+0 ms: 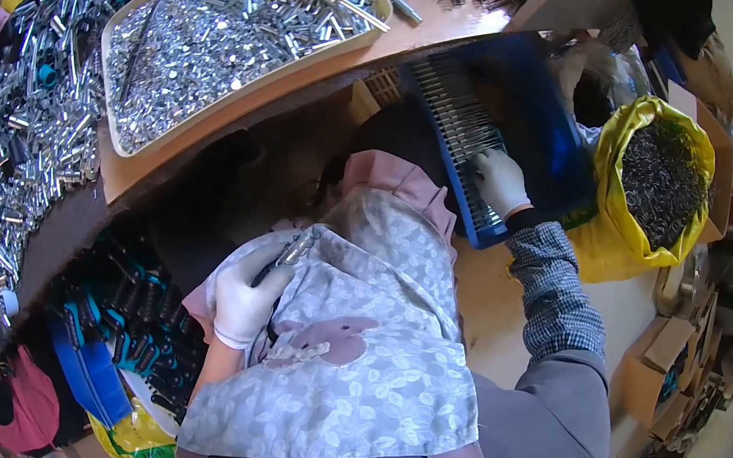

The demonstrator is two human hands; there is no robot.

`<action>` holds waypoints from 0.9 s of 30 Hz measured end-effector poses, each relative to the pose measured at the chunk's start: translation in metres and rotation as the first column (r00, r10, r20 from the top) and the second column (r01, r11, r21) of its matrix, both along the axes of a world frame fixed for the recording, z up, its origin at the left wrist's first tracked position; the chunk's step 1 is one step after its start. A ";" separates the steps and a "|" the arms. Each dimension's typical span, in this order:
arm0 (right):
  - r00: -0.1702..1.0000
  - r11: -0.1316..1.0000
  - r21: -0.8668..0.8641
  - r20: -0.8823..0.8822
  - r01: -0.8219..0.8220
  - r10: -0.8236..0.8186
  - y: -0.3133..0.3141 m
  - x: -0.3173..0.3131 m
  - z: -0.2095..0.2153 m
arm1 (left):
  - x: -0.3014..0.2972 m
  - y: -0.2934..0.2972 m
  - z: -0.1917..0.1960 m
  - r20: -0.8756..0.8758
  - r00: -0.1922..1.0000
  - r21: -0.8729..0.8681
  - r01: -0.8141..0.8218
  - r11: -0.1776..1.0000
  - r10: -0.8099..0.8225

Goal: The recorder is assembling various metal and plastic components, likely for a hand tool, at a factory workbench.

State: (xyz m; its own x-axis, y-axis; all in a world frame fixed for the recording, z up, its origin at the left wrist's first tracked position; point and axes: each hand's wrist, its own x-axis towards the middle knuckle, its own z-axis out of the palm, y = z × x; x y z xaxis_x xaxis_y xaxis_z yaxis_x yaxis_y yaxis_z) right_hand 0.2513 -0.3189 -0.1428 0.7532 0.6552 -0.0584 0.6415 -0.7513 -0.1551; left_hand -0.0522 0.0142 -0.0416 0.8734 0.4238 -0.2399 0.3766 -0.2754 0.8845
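In a white glove, my left hand (242,303) is closed around a short silvery metal part with a dark section (295,250), held above my lap. The patterned grey apron (385,363) lies beneath that hand. My right hand (501,182), also gloved, reaches down to a blue crate (483,236) on my right. Its fingers are bent together at a long row of slim metal pieces (458,111) lined up inside the crate. Whatever those fingers pinch is too small or too hidden to make out.
A cream tray (129,149) of small metal parts sits on the curved worktable (200,145). Loose metal parts (21,152) pile up at left. Right of the crate stands a yellow bag (609,235) of dark, thin pieces. Black-and-teal tools (138,319) lie below left, near another person's pink garment (28,406).
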 end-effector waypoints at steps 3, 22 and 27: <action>0.999 0.999 -0.029 0.005 -0.033 0.033 -0.006 0.004 -0.006 | -0.001 0.004 -0.009 0.049 0.999 -0.016 0.023 1.000 -0.022; 0.060 0.292 0.416 -0.653 0.861 0.755 0.178 -0.147 0.115 | 0.004 0.004 0.037 0.200 0.975 0.015 -0.105 0.994 0.099; -0.168 0.609 0.420 -0.715 0.673 0.678 0.201 -0.161 0.124 | -0.010 0.015 0.070 0.209 0.924 -0.126 -0.300 0.946 0.320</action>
